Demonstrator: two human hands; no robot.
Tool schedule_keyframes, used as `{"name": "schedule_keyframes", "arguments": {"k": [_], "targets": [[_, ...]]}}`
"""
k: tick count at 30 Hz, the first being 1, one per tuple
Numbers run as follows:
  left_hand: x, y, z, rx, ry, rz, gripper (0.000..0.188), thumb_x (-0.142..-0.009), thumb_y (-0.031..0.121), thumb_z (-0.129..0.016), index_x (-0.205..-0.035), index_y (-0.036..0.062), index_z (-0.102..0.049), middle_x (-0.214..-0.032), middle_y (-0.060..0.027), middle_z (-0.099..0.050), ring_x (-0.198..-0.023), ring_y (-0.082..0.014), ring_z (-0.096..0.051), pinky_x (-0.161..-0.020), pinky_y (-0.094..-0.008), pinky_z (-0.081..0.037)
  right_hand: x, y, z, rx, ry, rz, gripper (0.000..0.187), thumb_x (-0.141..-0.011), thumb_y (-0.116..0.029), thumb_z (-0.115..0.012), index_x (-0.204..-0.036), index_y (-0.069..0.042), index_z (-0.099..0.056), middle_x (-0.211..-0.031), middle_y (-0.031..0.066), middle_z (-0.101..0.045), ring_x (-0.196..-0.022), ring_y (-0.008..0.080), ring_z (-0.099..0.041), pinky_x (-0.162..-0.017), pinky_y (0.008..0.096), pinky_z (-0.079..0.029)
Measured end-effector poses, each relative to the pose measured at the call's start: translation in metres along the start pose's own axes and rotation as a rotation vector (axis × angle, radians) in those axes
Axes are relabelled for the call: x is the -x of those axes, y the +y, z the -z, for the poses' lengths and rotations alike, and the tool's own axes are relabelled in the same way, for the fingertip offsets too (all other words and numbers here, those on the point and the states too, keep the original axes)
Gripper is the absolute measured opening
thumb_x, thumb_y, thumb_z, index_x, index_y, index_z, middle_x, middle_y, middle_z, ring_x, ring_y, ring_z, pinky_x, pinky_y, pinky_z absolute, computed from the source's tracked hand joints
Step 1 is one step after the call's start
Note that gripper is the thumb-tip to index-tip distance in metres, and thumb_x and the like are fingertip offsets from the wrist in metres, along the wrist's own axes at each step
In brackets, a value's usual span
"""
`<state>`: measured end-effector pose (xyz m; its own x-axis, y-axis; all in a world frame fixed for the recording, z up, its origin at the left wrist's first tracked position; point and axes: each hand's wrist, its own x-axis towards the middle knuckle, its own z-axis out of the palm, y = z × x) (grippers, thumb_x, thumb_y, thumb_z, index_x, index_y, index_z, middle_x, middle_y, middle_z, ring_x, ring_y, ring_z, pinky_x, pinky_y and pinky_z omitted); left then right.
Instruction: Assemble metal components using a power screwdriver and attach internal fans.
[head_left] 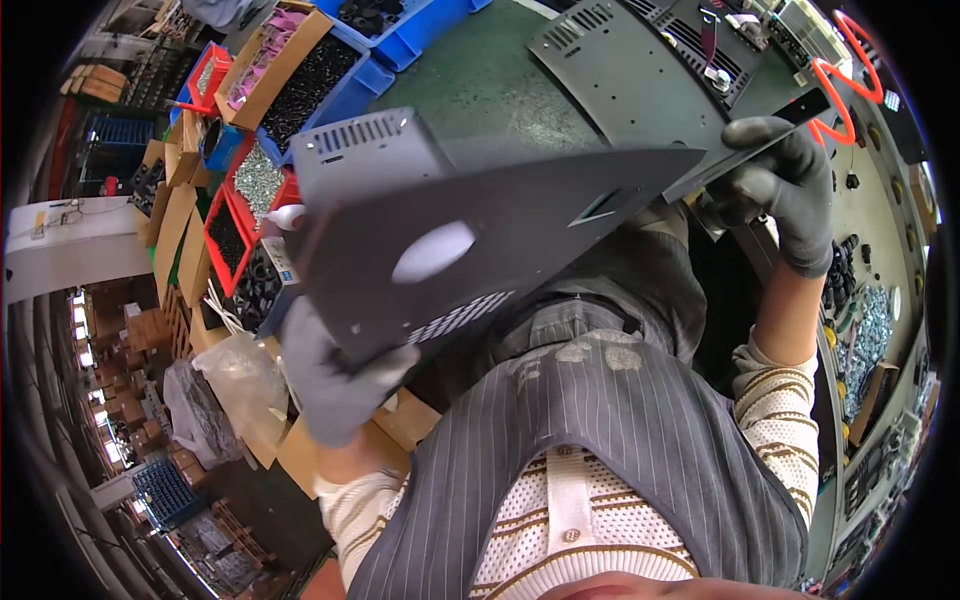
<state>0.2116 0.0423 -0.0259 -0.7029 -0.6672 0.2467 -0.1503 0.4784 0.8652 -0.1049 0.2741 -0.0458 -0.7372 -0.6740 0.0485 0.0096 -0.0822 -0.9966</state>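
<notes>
A large black sheet-metal panel (560, 215), with an oval hole, a patch of vent holes and a small rectangular opening, is held tilted in front of my body. My left hand (335, 375), in a grey glove and slightly blurred, grips its near left edge. At the panel's right end, my right hand (775, 185), also gloved, has its fingers closed around a bent metal edge. Behind the held panel is a slotted grey metal part (370, 145). A larger grey panel with vent slots (630, 75) lies farther back on the green worktop (470, 105).
Blue bins (385, 75) with black parts and red bins (238, 215) with small screws stand at the left. A cardboard box (262, 60) of pink pieces sits among them. An orange coiled hose (835, 85) hangs at far right, near a side bench (855, 210) with loose parts.
</notes>
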Motion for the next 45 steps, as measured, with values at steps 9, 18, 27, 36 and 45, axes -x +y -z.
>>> {"name": "schedule_keyframes", "arguments": {"k": [9,18,27,36,45], "targets": [[0.057,-0.117,-0.059,-0.202,-0.113,0.055,0.035,-0.070,0.023,-0.081,-0.068,0.0064,-0.050,-0.068,-0.0048,-0.047,-0.059,-0.0189,-0.047,-0.055,-0.0327,-0.041,-0.006,0.007,-0.019,0.093,0.054,0.113,0.030,-0.067,0.004,-0.070,-0.096,0.003,-0.063,-0.060,0.0036,-0.059,-0.048,0.0050,-0.051,-0.048,0.0181,-0.039],[-0.007,-0.115,-0.074,-0.353,-0.145,-0.269,0.032,-0.072,0.029,-0.079,-0.075,0.0048,-0.058,-0.068,-0.0100,-0.052,-0.064,-0.0281,-0.052,-0.059,-0.0393,-0.043,-0.066,0.034,-0.071,-0.014,-0.132,0.138,0.036,-0.074,-0.012,-0.071,-0.104,0.004,-0.059,-0.074,0.0047,-0.064,-0.056,0.0079,-0.057,-0.053,0.0200,-0.045],[-0.007,-0.115,-0.054,-0.280,-0.280,0.072,0.034,-0.075,0.021,-0.076,-0.101,0.0033,-0.066,-0.091,-0.0107,-0.066,-0.085,-0.0271,-0.062,-0.077,-0.0366,-0.049,-0.047,0.034,-0.060,-0.015,0.073,0.299,0.043,-0.081,-0.006,-0.066,-0.120,0.007,-0.054,-0.076,0.0033,-0.062,-0.067,0.0081,-0.058,-0.062,0.0218,-0.047],[-0.057,-0.077,0.006,0.106,-0.060,0.167,0.031,-0.086,0.010,-0.061,-0.114,-0.0008,-0.055,-0.099,-0.0034,-0.055,-0.089,-0.0101,-0.051,-0.085,-0.0238,-0.043,0.013,0.045,0.097,0.417,0.928,0.412,0.031,-0.090,-0.021,-0.057,-0.113,0.000,-0.058,-0.090,0.0109,-0.067,-0.078,0.0167,-0.064,-0.073,0.0269,-0.051],[-0.130,0.004,-0.039,0.011,-0.240,0.010,0.031,-0.087,0.005,-0.058,-0.117,-0.0017,-0.056,-0.102,-0.0036,-0.058,-0.093,-0.0111,-0.054,-0.089,-0.0254,-0.042,-0.022,0.112,0.109,1.123,0.631,0.022,0.046,-0.071,-0.033,-0.077,-0.107,-0.010,-0.061,-0.098,0.0087,-0.065,-0.094,0.0271,-0.060,-0.084,0.0379,-0.048]]}}
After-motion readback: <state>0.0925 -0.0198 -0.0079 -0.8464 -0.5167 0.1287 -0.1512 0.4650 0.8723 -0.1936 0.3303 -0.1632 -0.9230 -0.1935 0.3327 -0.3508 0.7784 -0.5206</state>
